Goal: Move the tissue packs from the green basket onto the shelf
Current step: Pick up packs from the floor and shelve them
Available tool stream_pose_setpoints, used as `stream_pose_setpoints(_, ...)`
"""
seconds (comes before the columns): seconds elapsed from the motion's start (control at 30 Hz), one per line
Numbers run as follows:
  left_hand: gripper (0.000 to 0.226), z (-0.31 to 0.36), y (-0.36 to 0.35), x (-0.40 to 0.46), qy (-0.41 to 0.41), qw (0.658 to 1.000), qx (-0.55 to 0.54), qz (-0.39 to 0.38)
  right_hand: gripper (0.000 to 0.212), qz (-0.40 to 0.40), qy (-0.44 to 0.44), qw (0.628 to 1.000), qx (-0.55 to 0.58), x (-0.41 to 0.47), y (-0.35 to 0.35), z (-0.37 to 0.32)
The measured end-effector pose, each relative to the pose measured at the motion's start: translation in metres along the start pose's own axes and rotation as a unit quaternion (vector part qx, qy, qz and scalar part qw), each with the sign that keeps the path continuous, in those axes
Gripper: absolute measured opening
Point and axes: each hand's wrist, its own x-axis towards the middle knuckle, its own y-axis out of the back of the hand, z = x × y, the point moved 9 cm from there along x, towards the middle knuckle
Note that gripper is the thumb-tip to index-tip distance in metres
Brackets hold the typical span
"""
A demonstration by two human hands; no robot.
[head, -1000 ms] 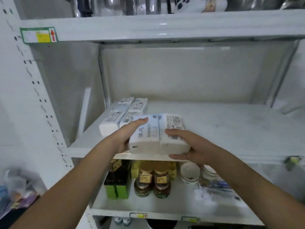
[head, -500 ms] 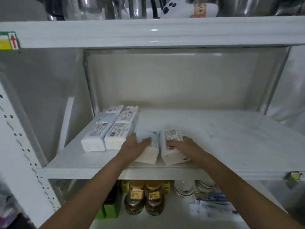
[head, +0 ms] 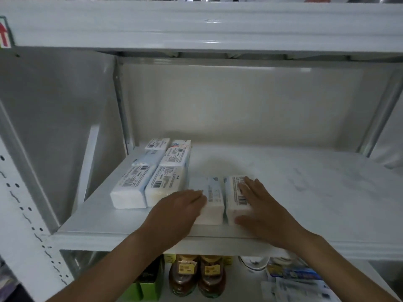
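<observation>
Two white tissue packs lie side by side near the front edge of the white shelf (head: 294, 177). My left hand (head: 176, 212) lies over the left side of the left tissue pack (head: 213, 199), fingers on its top. My right hand (head: 261, 205) covers the right tissue pack (head: 234, 188), fingers on top and thumb at its front end. To their left, several more tissue packs (head: 133, 188) lie in two rows at the shelf's left end. The green basket is out of view.
The shelf board above (head: 196, 25) overhangs close overhead. A perforated upright (head: 19, 214) stands at the left. On the shelf below are brown jars (head: 185, 275), green boxes (head: 150, 286), a white bowl (head: 254, 261) and printed packets (head: 294, 282).
Both hands carried the two packs from the shelf's front edge onto the board and set them down beside the earlier rows. The view has moved closer to the shelf.
</observation>
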Motion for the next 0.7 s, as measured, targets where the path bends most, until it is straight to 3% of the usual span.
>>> stream_pose_setpoints(0.1,0.037,-0.021,-0.022,0.033,0.05,0.995,0.008,-0.08,0.097,0.003,-0.008,1.0,-0.006,0.03,-0.006,0.006)
stream_pose_setpoints(0.3,0.042,-0.075,-0.052,0.1,0.103,0.983,-0.022,-0.149,0.098,0.017,-0.032,0.999,0.019,0.093,-0.01,0.026)
stream_pose_setpoints(0.7,0.055,-0.159,-0.091,0.174,0.132,0.973,-0.12,-0.146,0.098,0.002,-0.009,1.0,-0.004,0.201,-0.005,0.038)
